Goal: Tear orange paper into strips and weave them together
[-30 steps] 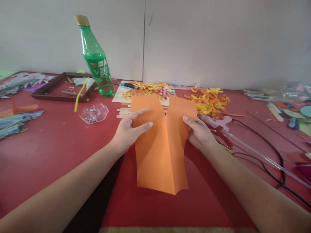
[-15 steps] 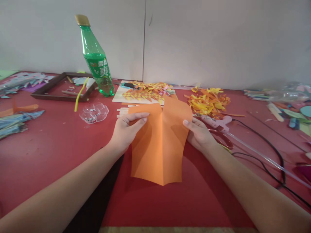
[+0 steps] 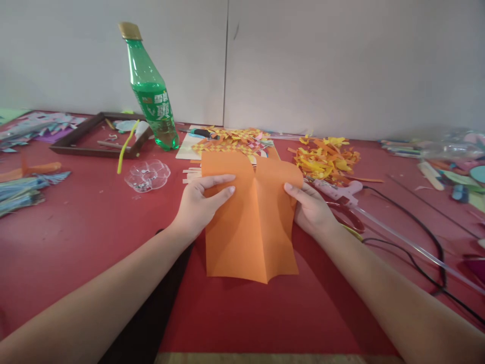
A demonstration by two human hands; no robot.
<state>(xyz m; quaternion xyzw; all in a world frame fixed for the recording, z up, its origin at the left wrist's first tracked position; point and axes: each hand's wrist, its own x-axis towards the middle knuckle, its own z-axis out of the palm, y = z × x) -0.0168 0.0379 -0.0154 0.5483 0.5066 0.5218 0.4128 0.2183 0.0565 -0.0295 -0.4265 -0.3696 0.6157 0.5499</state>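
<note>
An orange sheet of paper (image 3: 242,227) with a crease down its middle hangs upright between my two hands, above the red table. My left hand (image 3: 202,202) pinches its left side between thumb and fingers. On the right side, my right hand (image 3: 308,205) grips the sheet with the thumb in front; the other fingers are partly hidden behind the paper. The top edge bends over, with a notch at the crease. Behind the sheet lies a yellow and orange woven paper piece (image 3: 227,144), partly covered by it.
A green soda bottle (image 3: 153,101) stands at the back left beside a dark wooden frame (image 3: 91,151). Nearby is a clear flower-shaped dish (image 3: 147,177). To the right are orange and yellow paper scraps (image 3: 326,159), a pink glue gun (image 3: 341,192) and its black cord (image 3: 420,217).
The orange paper has opened wider, its lower right part swinging right. Its top left edge now shows higher, and the crease has shifted slightly right. Both hands keep their hold.
</note>
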